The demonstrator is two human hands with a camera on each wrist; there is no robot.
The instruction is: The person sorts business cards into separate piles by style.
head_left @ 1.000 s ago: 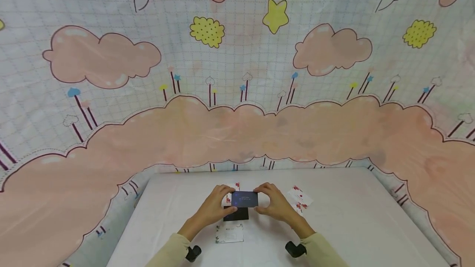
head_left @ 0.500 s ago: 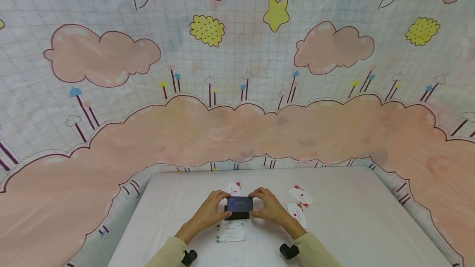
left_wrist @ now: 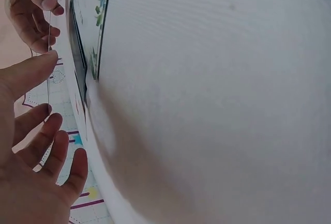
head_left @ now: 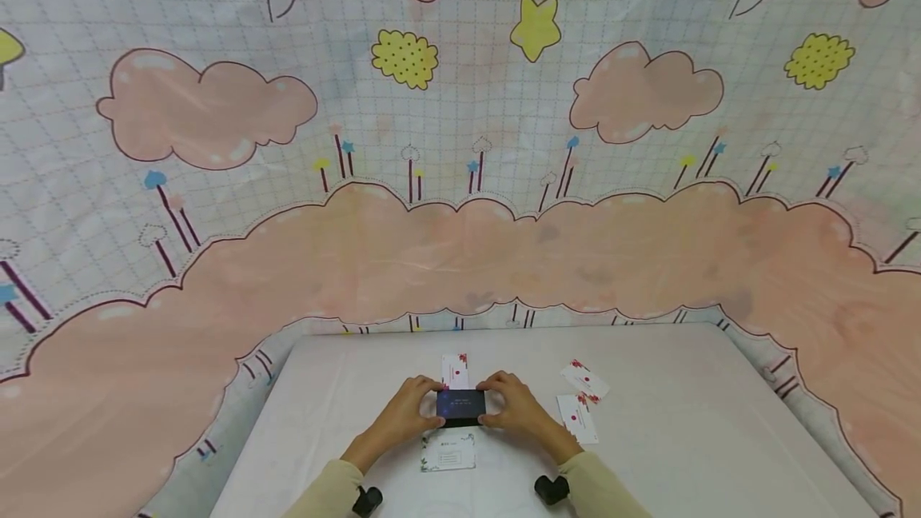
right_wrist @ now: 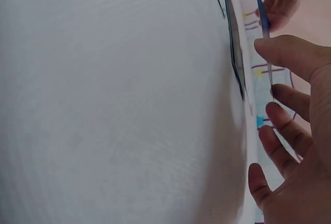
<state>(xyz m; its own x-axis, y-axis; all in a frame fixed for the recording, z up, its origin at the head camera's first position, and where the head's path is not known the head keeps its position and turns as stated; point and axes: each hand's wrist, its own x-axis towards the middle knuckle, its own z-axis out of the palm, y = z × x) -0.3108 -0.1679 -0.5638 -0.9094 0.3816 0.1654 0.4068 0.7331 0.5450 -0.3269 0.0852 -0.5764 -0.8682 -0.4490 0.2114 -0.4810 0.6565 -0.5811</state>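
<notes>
Both hands hold one dark blue card [head_left: 460, 403] by its short ends, just over a black box [head_left: 460, 422] on the white table [head_left: 669, 430]. My left hand [head_left: 429, 404] pinches the card's left end and my right hand [head_left: 492, 401] its right end. In the left wrist view the card [left_wrist: 49, 53] shows edge-on between thumb and fingers of the left hand [left_wrist: 36, 105]. In the right wrist view the right hand [right_wrist: 271, 79] grips the same thin blue edge [right_wrist: 265, 32]. Whether the card touches the box is hidden.
A white card with green print [head_left: 448, 452] lies in front of the box, and a red-flowered card [head_left: 455, 370] lies behind it. Two more red-flowered cards [head_left: 584, 378] [head_left: 576, 418] lie to the right. A cloud-patterned cloth [head_left: 460, 182] hangs behind the table.
Both hands have brought the blue card down and toward me, from above the box's far right to right over the black box.
</notes>
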